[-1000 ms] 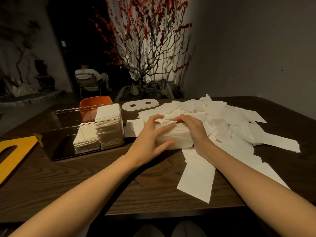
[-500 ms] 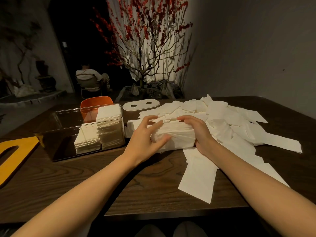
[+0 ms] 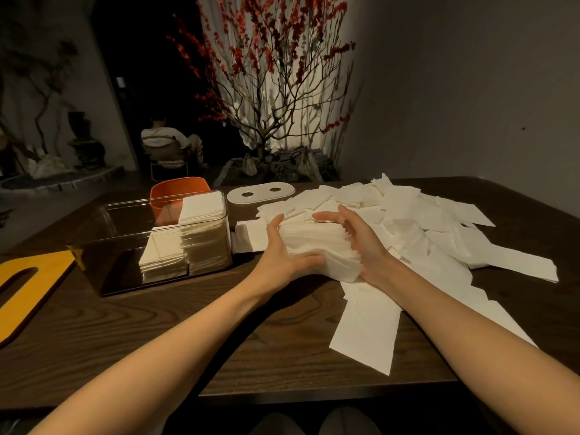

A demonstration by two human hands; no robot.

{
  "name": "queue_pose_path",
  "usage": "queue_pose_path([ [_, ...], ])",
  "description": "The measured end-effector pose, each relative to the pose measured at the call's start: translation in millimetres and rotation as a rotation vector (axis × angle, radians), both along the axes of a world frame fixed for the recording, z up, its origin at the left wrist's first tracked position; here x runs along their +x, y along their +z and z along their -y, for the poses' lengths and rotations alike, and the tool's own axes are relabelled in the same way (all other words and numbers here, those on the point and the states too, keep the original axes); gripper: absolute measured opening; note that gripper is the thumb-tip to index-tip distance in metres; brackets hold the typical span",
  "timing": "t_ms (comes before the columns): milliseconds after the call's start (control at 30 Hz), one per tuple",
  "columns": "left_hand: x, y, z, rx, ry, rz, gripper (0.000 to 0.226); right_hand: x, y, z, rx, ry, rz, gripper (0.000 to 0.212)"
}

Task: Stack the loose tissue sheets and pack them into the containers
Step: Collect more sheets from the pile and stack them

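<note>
A: Step in hand?

B: Gathering. Left hand (image 3: pixel 284 255) and right hand (image 3: pixel 361 243) clamp a thick stack of tissue sheets (image 3: pixel 317 249) between them, fingers curled over the stack's top, thumbs at its near side. Each grip is grasping the stack, neither released. It looks raised just off the surface (image 3: pixel 157 324), near the middle, though I can't be sure the underside is free.

A: Containers?

B: 1 clear container (image 3: pixel 103 243) toward the left edge, just beside the left hand. 2 packed stacks (image 3: pixel 188 246) stand at its right end; the left part looks bare. An orange container (image 3: pixel 179 189) sits behind it, contents hidden.

A: Remaining?

B: Plenty. Loose sheets (image 3: pixel 423 227) spread from the middle to the right edge, and 1 long sheet (image 3: pixel 367 328) reaches toward the near edge.

A: Next move?

B: My judgement: square the ragged right side, keep both sides pressed so nothing fans out, carry left, and lower the stack in beside the packed ones.
</note>
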State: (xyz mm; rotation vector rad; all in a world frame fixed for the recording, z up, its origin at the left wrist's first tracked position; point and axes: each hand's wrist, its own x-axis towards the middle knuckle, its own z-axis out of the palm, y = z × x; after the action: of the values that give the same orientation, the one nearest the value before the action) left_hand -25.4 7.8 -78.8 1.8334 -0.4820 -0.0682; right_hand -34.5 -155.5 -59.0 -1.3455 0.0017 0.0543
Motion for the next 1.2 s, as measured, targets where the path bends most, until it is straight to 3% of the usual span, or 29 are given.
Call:
queue_pose_path([
  [100, 7, -2, -3, -0.021, 0.085, 0.008, 0.100, 2, 0, 0, -0.011, -0.005, 0.030, 0.042],
  [233, 11, -2, -4, 0.015, 0.176, 0.047, 0.078, 4, 1, 10, -0.135, 0.062, 0.130, 0.041],
  [333, 16, -4, -5, 0.018, 0.204, 0.061, 0.069, 7, -3, 20, -0.352, 0.179, 0.152, 0.065],
  [467, 15, -5, -10, 0.028, 0.159, 0.118, 0.069, 14, -13, 24, -0.607, 0.049, 0.142, 0.074],
  [633, 12, -4, -14, -0.012, 0.118, 0.199, 0.083, 17, -16, 33, -0.520, 0.053, 0.139, 0.056],
  [767, 7, -1, -10, -0.004, -0.015, -0.014, 0.094, 12, -11, 23, -0.487, 0.004, 0.157, 0.048],
  [867, 8, 1, -6, -0.004, -0.062, -0.030, 0.095, 13, -12, 11, -0.435, -0.090, 0.152, 0.026],
  [1067, 9, -6, -6, 0.225, 0.007, 0.426, 0.090, 14, -10, 7, -0.348, -0.236, 0.141, 0.022],
  [1200, 11, -7, -7, 0.360, 0.028, 0.626, 0.085, 15, -11, 9, -0.322, -0.290, 0.129, 0.018],
])
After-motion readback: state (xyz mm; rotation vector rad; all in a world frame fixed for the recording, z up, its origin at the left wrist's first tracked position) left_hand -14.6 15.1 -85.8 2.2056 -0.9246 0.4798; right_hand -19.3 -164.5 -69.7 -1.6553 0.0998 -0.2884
